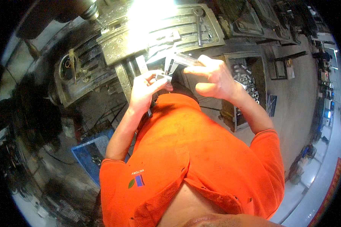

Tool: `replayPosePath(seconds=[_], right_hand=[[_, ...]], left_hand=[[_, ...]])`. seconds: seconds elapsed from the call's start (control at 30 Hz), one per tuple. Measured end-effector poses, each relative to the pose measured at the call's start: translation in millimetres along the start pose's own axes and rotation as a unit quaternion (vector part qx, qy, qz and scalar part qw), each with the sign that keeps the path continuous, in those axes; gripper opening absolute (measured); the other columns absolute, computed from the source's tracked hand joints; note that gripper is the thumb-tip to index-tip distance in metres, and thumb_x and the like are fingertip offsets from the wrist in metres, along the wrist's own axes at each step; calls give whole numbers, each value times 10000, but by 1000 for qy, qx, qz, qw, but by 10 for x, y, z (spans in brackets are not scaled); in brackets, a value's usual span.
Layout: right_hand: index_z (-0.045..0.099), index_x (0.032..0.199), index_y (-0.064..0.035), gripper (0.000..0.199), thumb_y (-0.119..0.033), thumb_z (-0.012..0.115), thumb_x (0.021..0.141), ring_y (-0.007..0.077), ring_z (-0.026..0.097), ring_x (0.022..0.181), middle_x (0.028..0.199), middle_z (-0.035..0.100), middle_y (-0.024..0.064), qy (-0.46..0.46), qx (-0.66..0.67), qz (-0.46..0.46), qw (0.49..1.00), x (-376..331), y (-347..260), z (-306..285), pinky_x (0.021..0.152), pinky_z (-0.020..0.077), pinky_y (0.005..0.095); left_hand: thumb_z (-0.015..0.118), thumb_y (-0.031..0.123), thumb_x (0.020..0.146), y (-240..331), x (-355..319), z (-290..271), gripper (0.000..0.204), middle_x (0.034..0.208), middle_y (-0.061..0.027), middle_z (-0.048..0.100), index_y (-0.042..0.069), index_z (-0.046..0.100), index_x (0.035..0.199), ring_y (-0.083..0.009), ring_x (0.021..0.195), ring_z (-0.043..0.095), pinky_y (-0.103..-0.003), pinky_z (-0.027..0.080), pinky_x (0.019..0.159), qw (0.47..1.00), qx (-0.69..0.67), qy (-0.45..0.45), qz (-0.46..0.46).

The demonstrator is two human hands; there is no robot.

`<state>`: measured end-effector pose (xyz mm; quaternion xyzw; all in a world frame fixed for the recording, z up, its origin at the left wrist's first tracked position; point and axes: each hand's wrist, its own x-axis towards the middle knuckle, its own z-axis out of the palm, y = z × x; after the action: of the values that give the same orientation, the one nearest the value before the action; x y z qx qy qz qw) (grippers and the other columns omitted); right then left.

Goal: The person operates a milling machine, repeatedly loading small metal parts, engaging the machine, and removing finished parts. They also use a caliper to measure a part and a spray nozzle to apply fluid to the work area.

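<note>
My left hand pinches a small metal block between thumb and fingers, in front of my orange shirt. A caliper is gripped in my right hand, its beam along the fingers. The caliper's jaws point down at the block, close beside it; whether they touch it I cannot tell. Beyond both hands lies the slotted metal machine table, partly washed out by a bright lamp. A wrench rests on its right part.
A box full of small metal parts stands right of my right forearm. Low on the left is a blue crate. A machine spindle hangs at the upper left. Near my left hand a threaded screw sticks out below the table.
</note>
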<state>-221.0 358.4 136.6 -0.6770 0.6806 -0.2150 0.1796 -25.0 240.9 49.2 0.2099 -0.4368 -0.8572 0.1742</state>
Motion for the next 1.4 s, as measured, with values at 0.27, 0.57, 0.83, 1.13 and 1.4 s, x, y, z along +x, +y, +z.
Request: replayPosePath(seconds=[0.27,0.57,0.83,1.13,1.4], right_hand=[[644,1001,-92,464,-165,589,547,312,535,609,769,521,152,27,0,-37,999,35,64,-22,538,434,368],[654,959,-81,409,-194,588,572,329,545,654,779,536,164,29,-29,-50,998,51,-20,-14,581,460,405],[631,1041,-135,488,-219,632,560,318,548,695,814,533,154,53,-45,-79,994,-102,81,14,576,446,395],[575,572,-42,211,-239,586,495,357,541,594,639,534,156,51,-25,-61,997,-233,187,45,518,435,426],[598,564,-51,218,-255,574,492,353,573,585,574,567,151,72,-77,2,994,-241,54,-42,539,459,435]], left_hand=[[600,33,807,-4,64,30,232,861,-154,639,-60,553,1015,-212,727,638,-334,522,708,999,-28,6,-14],[604,25,804,18,19,-18,222,868,-155,638,-59,558,1005,-220,741,642,-344,527,712,999,-29,-5,-12],[581,-4,805,75,117,113,221,915,-151,623,-70,546,1014,-225,769,632,-341,525,715,998,45,2,-38],[541,-1,837,18,16,239,176,898,-143,596,-72,531,997,-223,725,605,-315,517,679,1000,21,-10,-4],[539,-8,837,68,100,185,210,894,-136,589,-84,518,1031,-253,740,624,-329,532,681,999,29,-33,-25]])
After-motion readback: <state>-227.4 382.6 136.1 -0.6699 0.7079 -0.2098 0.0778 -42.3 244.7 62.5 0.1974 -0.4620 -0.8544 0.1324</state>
